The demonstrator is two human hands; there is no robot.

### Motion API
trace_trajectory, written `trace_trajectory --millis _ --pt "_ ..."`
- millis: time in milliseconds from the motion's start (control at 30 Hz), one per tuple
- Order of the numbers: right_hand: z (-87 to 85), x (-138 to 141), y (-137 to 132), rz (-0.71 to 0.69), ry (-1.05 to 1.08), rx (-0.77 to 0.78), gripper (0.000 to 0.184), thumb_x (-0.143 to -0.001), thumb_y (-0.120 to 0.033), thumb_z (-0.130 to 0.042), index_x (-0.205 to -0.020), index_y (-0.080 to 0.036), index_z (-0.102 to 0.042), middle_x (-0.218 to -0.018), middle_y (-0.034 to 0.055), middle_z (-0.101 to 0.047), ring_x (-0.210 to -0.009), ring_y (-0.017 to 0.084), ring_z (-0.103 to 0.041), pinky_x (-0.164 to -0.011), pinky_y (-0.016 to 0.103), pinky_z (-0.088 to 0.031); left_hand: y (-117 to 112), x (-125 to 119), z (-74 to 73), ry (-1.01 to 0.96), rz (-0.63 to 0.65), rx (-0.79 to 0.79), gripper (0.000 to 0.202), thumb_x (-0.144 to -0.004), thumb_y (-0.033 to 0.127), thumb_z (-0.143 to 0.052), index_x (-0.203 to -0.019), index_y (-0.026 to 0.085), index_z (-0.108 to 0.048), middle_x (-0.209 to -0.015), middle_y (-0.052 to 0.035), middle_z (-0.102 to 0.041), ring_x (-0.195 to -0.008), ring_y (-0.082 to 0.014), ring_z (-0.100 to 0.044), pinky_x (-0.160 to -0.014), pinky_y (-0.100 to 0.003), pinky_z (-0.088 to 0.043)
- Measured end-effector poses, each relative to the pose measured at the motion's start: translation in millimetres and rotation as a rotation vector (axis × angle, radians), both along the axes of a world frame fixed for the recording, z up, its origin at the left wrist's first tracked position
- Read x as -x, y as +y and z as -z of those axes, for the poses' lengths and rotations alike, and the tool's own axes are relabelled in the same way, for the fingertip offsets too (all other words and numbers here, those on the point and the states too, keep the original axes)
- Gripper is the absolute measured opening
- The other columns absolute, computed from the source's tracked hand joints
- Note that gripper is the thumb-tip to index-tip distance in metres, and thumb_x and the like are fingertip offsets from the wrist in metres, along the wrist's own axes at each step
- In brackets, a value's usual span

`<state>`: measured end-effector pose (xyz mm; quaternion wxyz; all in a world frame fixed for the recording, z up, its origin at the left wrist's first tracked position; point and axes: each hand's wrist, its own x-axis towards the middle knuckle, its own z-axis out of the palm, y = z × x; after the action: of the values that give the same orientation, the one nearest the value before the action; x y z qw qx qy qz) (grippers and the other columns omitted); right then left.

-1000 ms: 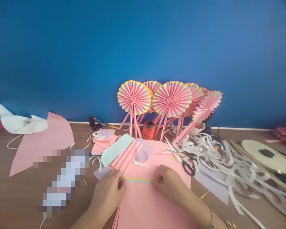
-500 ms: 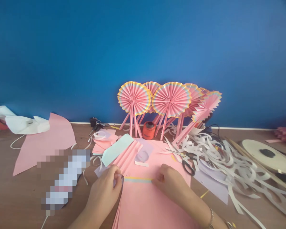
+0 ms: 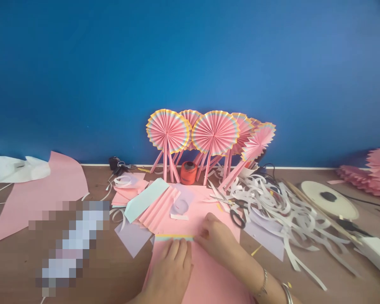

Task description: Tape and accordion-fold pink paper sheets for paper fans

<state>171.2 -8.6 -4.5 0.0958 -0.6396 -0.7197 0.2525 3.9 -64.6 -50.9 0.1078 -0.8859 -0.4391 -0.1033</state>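
Left hand [image 3: 172, 268] lies flat on pink paper [image 3: 212, 280]. Right hand [image 3: 218, 237] is curled; pinch unclear. Presumably light and crease-prone, the paper suits edge holds.

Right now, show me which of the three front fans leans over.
The right fan: it tips toward the right, whereas the left fan and middle fan stand upright, facing forward.

The pink sheet [image 3: 210, 278] bears yellow and pale-blue stripes [image 3: 163, 237]; the wall [image 3: 190, 59] is blue.
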Motion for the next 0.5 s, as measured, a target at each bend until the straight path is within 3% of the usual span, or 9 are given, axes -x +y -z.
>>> trace_trajectory --millis 100,267,500 --pt "-4.1 -8.0 1.2 -0.005 -0.013 0.042 0.019 -0.069 -0.01 -0.05 -0.057 -0.019 -0.038 -0.077 0.0007 -0.048 -0.062 0.011 -0.045 -0.055 0.023 -0.031 0.6 0.0 -0.2 -0.016 0.009 -0.07 0.031 -0.089 0.03 -0.05 -0.113 0.014 -0.062 -0.104 -0.0073 -0.068 -0.095 -0.0229 -0.059 -0.095 -0.041 -0.038" --pt "-11.5 -18.4 4.8 0.002 0.052 0.135 0.019 -0.069 -0.013 -0.051 -0.06 -0.019 -0.035 -0.077 -0.0009 -0.048 -0.059 0.009 -0.043 -0.05 0.022 -0.03 2.3 0.9 -6.0 -0.033 0.02 -0.094 0.031 -0.091 0.033 -0.048 -0.11 0.014 -0.064 -0.1 -0.0061 -0.069 -0.092 -0.021 -0.059 -0.098 -0.042 -0.034" --pt "0.5 -24.2 6.1 0.006 0.07 0.104 0.018 -0.065 -0.011 -0.049 -0.06 -0.02 -0.034 -0.074 -0.0013 -0.049 -0.057 0.008 -0.043 -0.049 0.023 -0.029 2.6 0.3 -8.0 -0.035 0.023 -0.086 0.03 -0.09 0.032 -0.05 -0.109 0.014 -0.064 -0.098 -0.006 -0.069 -0.092 -0.0206 -0.059 -0.099 -0.043 -0.032"
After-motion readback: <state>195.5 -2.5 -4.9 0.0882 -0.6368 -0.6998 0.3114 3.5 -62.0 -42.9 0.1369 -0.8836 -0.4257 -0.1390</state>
